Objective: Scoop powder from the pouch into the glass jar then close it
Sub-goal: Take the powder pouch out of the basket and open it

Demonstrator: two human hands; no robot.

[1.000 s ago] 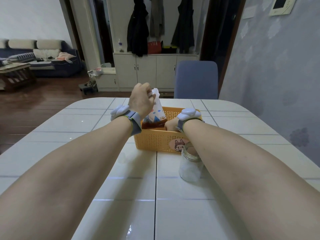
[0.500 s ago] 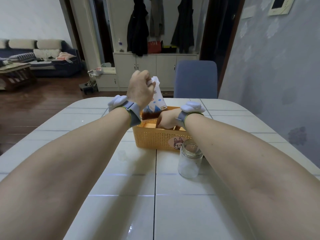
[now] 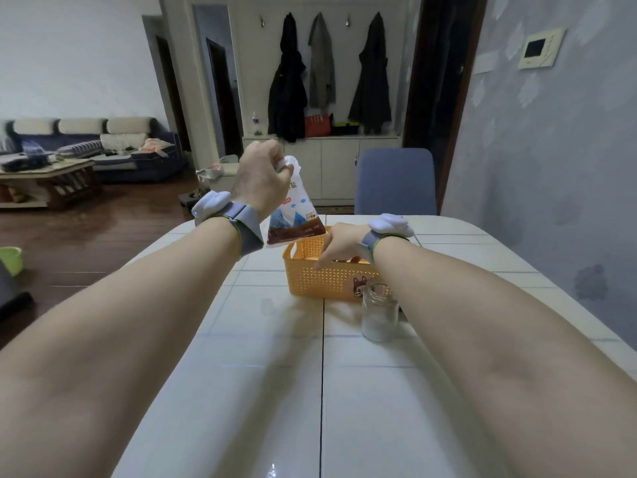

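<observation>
Above basket [image 3: 320, 279], left hand [image 3: 258, 182] around pouch [image 3: 293, 215] top

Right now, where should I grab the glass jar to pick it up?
Probably wrap your fingers round the glass jar's smooth round body, below the neck, coming from its left side. It stands upright with its mouth open, the orange basket sits just behind it, and the right forearm lies along its right.

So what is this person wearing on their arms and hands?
Forearms are bare, no sleeves; the left hand and right hand are ungloved. The left strap and right strap are grey-blue, edged yellow-green. On them sit the left device and right device, puffy white cloud shapes; the left shows a tiny blue light.
</observation>
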